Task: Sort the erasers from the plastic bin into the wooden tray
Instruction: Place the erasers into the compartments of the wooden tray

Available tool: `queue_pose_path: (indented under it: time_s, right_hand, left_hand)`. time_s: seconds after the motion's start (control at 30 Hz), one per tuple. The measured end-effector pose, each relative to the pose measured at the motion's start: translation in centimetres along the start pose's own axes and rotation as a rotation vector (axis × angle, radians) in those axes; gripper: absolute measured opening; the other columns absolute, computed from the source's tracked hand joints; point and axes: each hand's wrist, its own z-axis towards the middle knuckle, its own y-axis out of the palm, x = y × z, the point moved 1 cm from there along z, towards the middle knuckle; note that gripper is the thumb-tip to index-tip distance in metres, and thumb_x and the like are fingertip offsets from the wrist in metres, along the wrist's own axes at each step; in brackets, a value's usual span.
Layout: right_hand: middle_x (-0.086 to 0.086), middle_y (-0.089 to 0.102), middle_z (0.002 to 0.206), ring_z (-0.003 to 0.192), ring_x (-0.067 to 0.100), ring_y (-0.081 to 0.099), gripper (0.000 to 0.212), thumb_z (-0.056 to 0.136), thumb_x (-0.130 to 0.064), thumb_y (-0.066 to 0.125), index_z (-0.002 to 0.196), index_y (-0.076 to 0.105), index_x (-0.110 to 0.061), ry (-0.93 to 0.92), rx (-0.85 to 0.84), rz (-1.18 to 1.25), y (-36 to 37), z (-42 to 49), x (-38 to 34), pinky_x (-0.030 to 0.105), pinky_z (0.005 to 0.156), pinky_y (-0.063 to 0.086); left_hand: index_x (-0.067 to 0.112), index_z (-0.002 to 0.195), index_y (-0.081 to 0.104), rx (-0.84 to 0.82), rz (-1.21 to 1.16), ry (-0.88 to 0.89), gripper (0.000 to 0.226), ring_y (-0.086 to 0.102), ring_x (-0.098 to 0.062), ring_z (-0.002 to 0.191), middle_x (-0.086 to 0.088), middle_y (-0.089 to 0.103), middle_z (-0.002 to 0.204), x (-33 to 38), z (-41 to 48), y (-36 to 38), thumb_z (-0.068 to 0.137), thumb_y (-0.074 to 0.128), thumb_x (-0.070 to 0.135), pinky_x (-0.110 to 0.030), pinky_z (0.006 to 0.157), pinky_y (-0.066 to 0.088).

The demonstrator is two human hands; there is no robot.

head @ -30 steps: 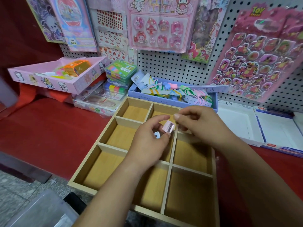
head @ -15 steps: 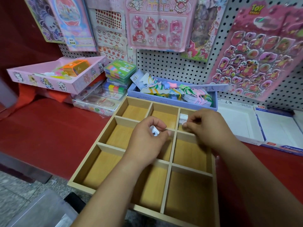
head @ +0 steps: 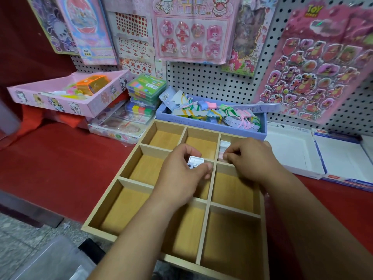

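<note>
A wooden tray point(head: 129, 182) with several compartments lies on the red shelf in front of me. My left hand point(head: 181, 174) hovers over its middle and grips a small white eraser point(head: 194, 161). My right hand point(head: 252, 160) reaches into the back right compartment, its fingertips pinching a pink eraser point(head: 221, 156). A white eraser point(head: 224, 145) lies just behind the pink one in that same compartment. A clear plastic bin point(head: 50, 261) shows at the bottom left, low and blurred.
A blue box point(head: 260, 134) of coloured stationery stands right behind the tray. A pink box point(head: 66, 106) and stacked plastic cases point(head: 146, 85) sit at the back left. White cartons point(head: 298, 154) lie to the right. Sticker sheets hang on the pegboard point(head: 212, 81).
My right hand has carried the pink eraser from above the tray's middle down into the back right compartment. My left hand has stayed over the middle with its white eraser.
</note>
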Motion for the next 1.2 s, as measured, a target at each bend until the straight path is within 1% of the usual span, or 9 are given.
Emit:
queue_pose_path:
  time_s: [0.13, 0.27, 0.4, 0.5, 0.67, 0.8, 0.93, 1.03, 1.2]
  right_hand:
    - [-0.015, 0.072, 0.103, 0.104, 0.015, 0.057, 0.02, 0.101, -0.038, 0.058, 0.096, 0.077, -0.036, -0.019, -0.011, -0.002, -0.1, -0.2, 0.0, 0.04, 0.095, 0.029]
    - [-0.015, 0.072, 0.092, 0.097, 0.013, 0.061, 0.015, 0.096, -0.034, 0.065, 0.089, 0.078, -0.032, 0.021, 0.017, 0.135, -0.2, -0.3, 0.3, 0.042, 0.1, 0.041]
    - [-0.007, 0.072, 0.073, 0.069, 0.006, 0.063, 0.014, 0.091, -0.025, 0.073, 0.078, 0.076, -0.028, 0.012, 0.041, 0.468, -1.7, -0.9, -0.2, 0.03, 0.073, 0.053]
    - [-0.001, 0.074, 0.078, 0.069, 0.009, 0.065, 0.008, 0.092, -0.026, 0.073, 0.085, 0.078, -0.025, -0.089, -0.128, 0.604, -2.6, -1.5, -1.8, 0.028, 0.072, 0.052]
    - [-0.011, 0.062, 0.065, 0.058, 0.003, 0.053, 0.003, 0.091, -0.028, 0.074, 0.089, 0.076, -0.028, -0.147, -0.219, 0.639, -2.0, -1.7, -3.1, 0.026, 0.064, 0.044]
    - [0.001, 0.072, 0.076, 0.058, 0.0, 0.053, 0.005, 0.088, -0.023, 0.078, 0.091, 0.075, -0.026, -0.121, -0.173, 0.646, -1.5, -1.9, -3.4, 0.018, 0.059, 0.041]
    - [-0.007, 0.071, 0.074, 0.061, -0.002, 0.054, 0.011, 0.091, -0.024, 0.075, 0.083, 0.075, -0.031, -0.127, -0.099, 0.555, -1.3, -1.7, -3.3, 0.014, 0.059, 0.04]
    - [-0.006, 0.07, 0.071, 0.061, 0.002, 0.057, 0.015, 0.093, -0.022, 0.072, 0.081, 0.075, -0.029, -0.059, -0.033, 0.563, -1.6, -1.4, -2.7, 0.021, 0.061, 0.046]
    - [-0.008, 0.067, 0.068, 0.066, 0.009, 0.061, 0.015, 0.093, -0.021, 0.069, 0.078, 0.073, -0.023, 0.1, 0.057, 0.392, -2.5, -0.9, -0.3, 0.027, 0.067, 0.047]
  left_hand:
    - [0.02, 0.096, 0.062, 0.023, -0.037, -0.033, 0.019, 0.062, -0.018, 0.056, -0.007, 0.07, 0.08, 0.4, -0.1, 0.2, 0.087, 0.079, 0.017, -0.03, 0.049, 0.049]
    - [0.027, 0.093, 0.073, 0.045, 0.028, -0.012, 0.016, 0.058, -0.009, 0.063, 0.002, 0.07, 0.078, 0.3, 0.1, 0.2, 0.081, 0.085, 0.026, -0.025, 0.059, 0.048]
    - [0.023, 0.109, 0.073, -0.009, -0.071, -0.048, 0.021, 0.066, -0.011, 0.06, -0.001, 0.072, 0.086, 0.7, 0.0, -0.3, 0.091, 0.074, 0.013, -0.018, 0.063, 0.052]
    - [0.018, 0.121, 0.066, -0.032, -0.138, -0.038, 0.031, 0.073, -0.019, 0.076, -0.004, 0.072, 0.087, 0.6, 0.0, -0.2, 0.096, 0.063, 0.0, -0.029, 0.082, 0.059]
    - [0.012, 0.125, 0.052, 0.005, -0.293, -0.018, 0.038, 0.07, -0.015, 0.065, -0.02, 0.071, 0.097, 1.1, 0.0, 0.2, 0.095, 0.06, -0.01, -0.026, 0.061, 0.059]
    - [0.015, 0.12, 0.054, 0.013, -0.283, -0.027, 0.037, 0.073, -0.015, 0.07, -0.011, 0.077, 0.092, 1.2, 0.0, 0.2, 0.092, 0.069, -0.002, -0.024, 0.056, 0.055]
    - [0.017, 0.117, 0.057, 0.032, -0.259, -0.042, 0.032, 0.071, -0.014, 0.069, -0.005, 0.078, 0.092, 1.0, 0.2, 0.3, 0.091, 0.072, 0.004, -0.022, 0.05, 0.049]
    - [0.019, 0.108, 0.064, 0.073, -0.198, -0.012, 0.026, 0.068, -0.013, 0.074, 0.001, 0.077, 0.091, 0.6, 0.4, 0.2, 0.087, 0.077, 0.009, -0.025, 0.065, 0.052]
    - [0.011, 0.08, 0.063, 0.081, -0.078, 0.037, 0.028, 0.045, -0.005, 0.062, 0.016, 0.045, 0.06, 1.0, 0.1, 0.1, 0.09, 0.075, 0.035, -0.018, 0.064, 0.04]
